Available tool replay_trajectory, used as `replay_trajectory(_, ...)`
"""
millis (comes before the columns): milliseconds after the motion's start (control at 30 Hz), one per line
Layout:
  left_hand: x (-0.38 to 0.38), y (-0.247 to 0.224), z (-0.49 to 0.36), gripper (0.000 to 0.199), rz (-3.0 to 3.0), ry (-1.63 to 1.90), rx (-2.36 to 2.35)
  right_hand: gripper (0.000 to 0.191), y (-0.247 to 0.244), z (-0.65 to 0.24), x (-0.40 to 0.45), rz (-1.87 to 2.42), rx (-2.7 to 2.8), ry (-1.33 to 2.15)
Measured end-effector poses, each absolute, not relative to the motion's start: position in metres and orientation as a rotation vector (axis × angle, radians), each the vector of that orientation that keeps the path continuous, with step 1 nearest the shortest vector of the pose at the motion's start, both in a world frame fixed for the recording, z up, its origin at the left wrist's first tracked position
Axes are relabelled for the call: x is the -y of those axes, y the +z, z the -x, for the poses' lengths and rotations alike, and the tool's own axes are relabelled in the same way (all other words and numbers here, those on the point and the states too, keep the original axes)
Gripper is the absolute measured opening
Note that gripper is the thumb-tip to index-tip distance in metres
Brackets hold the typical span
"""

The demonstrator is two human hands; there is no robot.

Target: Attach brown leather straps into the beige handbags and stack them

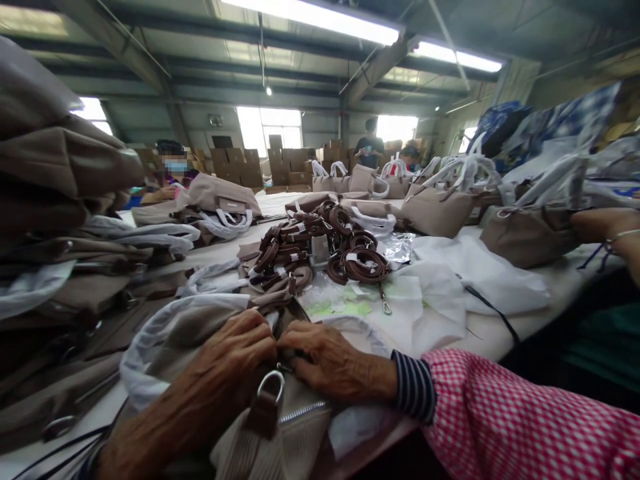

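Note:
A taupe handbag (305,443) lies in front of me, its zipper, a metal D-ring and a brown leather tab facing up. White wrapping covers its handle (145,347), which loops beside my left wrist. My left hand (230,363) has its fingers curled down on the bag's edge near the zipper's end. Close against it, my right hand (337,363) pinches the same stretch of the bag. The fingertips of both hands are partly hidden, so the exact bit they grip cannot be made out.
Coiled brown straps (325,240) are heaped just beyond the bag. Stacked taupe bags (65,293) rise on my left; more bags (440,207) stand at the right. White sheets (450,280) cover the table there. Another person's hand (605,227) touches a bag at the far right. Other people work farther back.

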State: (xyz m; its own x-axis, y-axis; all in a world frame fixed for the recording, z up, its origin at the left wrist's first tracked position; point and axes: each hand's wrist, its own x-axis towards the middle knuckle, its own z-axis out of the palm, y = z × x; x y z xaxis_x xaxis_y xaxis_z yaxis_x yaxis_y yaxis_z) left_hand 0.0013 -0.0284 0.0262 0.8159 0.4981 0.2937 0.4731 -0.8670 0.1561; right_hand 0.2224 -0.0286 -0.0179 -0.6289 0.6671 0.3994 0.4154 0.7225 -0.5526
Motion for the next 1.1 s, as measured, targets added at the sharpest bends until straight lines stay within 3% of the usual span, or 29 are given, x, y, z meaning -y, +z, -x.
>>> replay_trajectory(300, 0.024, 0.023, 0.003, 0.016, -2.945, 0.582, -0.784, 0.024, -0.021, -0.225, 0.028, 0.822, 2.63, 0.285)
replay_trajectory(533, 0.029, 0.011, 0.007, 0.02, -2.9, 0.524, -0.902, 0.034, -0.024, -0.228, 0.026, 0.779, 2.328, 0.678)
replay_trajectory(700, 0.028, 0.012, 0.004, 0.01, -2.891, 0.514, -0.894, 0.03, -0.03, -0.229, 0.025, 0.777, 2.294, 0.676)
replay_trajectory(867, 0.029, 0.014, 0.005, 0.016, -2.836, 0.568, -0.824, 0.032, -0.017, -0.231, 0.032, 0.697, 2.326, 0.673)
replay_trajectory(1100, 0.033, 0.022, 0.004, 0.017, -2.789, 0.504, -0.859, 0.02, 0.015, -0.276, 0.006, 0.976, 2.083, 0.258)
